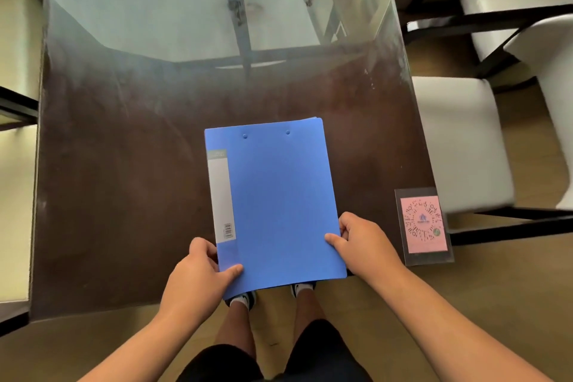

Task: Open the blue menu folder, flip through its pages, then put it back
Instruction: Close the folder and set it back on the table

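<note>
The fingers of the left hand (198,270) pinch the spine corner of the closed blue menu folder (276,205); the right hand (362,242) clamps the opposite edge. Held by its near end alone, the folder overhangs the desk (124,180) edge, so it may sag, slip, or spill pages when the cover opens.

Pink QR card (424,224) on glass table (124,133), white chairs (459,143).
</note>
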Demonstrator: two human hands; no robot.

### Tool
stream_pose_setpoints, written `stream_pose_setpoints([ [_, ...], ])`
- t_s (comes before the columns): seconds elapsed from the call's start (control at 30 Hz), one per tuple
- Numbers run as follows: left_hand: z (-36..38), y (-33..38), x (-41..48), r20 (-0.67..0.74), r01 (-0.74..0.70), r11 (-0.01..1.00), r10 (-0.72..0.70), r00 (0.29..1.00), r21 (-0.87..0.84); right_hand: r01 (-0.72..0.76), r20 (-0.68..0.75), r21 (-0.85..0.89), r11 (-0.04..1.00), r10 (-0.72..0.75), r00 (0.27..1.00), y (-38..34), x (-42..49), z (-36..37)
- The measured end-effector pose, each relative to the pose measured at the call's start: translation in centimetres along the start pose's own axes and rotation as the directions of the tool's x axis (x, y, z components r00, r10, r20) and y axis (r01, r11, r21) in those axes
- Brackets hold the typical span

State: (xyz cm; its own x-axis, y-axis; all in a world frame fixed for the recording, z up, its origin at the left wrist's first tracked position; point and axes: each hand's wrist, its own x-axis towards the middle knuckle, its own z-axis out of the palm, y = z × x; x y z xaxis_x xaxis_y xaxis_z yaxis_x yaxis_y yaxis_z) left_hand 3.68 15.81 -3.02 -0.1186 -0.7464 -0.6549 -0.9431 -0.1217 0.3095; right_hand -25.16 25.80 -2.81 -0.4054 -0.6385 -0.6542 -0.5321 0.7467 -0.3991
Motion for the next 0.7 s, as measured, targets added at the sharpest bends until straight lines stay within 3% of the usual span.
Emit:
stream_pose_setpoints([
  [0.17, 0.6, 0.1, 0.1, -0.076, -0.064, 0.997, 0.067, 0.995, 0.048, 0.002, -0.094, -0.212, 0.977, -0.023, 0.995, -0.3, -0.6, -0.1],
  [0.27, 1.1, 0.5, 0.0, -0.024, -0.187, 0.971, 0.193, 0.981, 0.152, 0.133, -0.205, -0.400, 0.907, -0.230, 0.951, -1.6, -2.3, 0.7],
  [0.37, 1.1, 1.1, 0.2, 0.043, -0.249, 0.944, 0.246, 0.968, 0.218, 0.270, -0.121, -0.474, 0.838, -0.366, 0.923, -3.7, -4.5, 4.8],
  [0.5, 1.6, 3.6, 1.1, 0.085, -0.292, 0.922, 0.279, 0.956, 0.253, 0.238, 0.012, -0.370, 0.898, -0.251, 0.968, -3.4, -4.6, 7.6],
  [0.7, 3.1, 7.4, 1.7, 0.145, -0.354, 0.889, 0.325, 0.934, 0.289, 0.165, -0.026, -0.366, 0.916, -0.187, 0.982, -0.3, -3.8, 5.4],
])
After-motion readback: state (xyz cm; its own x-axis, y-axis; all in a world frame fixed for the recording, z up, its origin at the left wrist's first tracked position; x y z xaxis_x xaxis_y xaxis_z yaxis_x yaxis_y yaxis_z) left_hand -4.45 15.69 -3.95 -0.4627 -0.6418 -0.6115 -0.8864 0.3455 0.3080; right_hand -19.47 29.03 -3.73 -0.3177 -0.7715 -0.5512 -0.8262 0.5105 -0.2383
